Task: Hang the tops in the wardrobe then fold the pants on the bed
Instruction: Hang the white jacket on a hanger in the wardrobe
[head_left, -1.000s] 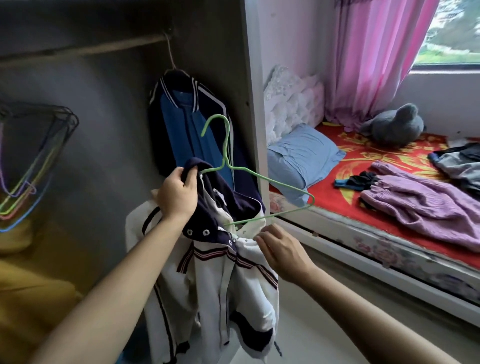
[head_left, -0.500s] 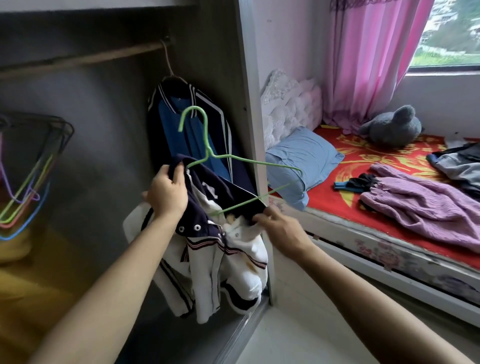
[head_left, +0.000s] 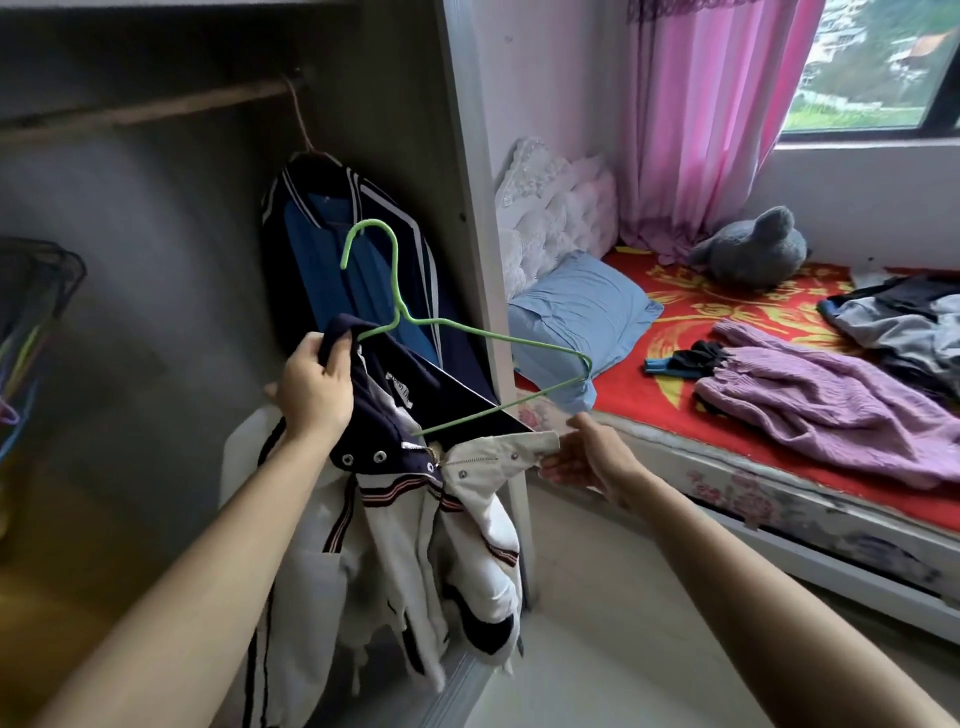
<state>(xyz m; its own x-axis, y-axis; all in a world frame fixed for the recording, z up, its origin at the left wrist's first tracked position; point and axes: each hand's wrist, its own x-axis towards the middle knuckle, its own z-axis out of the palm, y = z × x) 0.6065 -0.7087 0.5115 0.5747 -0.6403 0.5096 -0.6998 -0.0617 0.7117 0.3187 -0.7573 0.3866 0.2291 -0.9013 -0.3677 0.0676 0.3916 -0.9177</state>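
Note:
A white and navy jacket (head_left: 400, 525) hangs in front of the open wardrobe, partly threaded on a green wire hanger (head_left: 470, 338). My left hand (head_left: 314, 389) grips the jacket's navy collar beside the hanger's neck. My right hand (head_left: 584, 457) pinches the jacket's white front edge and pulls it out to the right. The hanger's right end sticks out free of the cloth. A blue and navy top (head_left: 343, 265) hangs from the wardrobe rail (head_left: 156, 106). Purple pants (head_left: 826, 400) lie on the bed (head_left: 727, 322).
The wardrobe's side panel (head_left: 478, 208) stands between the hanging space and the bed. Coloured spare hangers (head_left: 21, 332) hang at the far left. A blue pillow (head_left: 576, 312), a grey plush toy (head_left: 753, 249) and more dark clothes (head_left: 904, 317) lie on the bed.
My right hand has moved right and drawn the jacket's front edge out taut. The hanger has tilted with its hook more upright. The view has shifted slightly.

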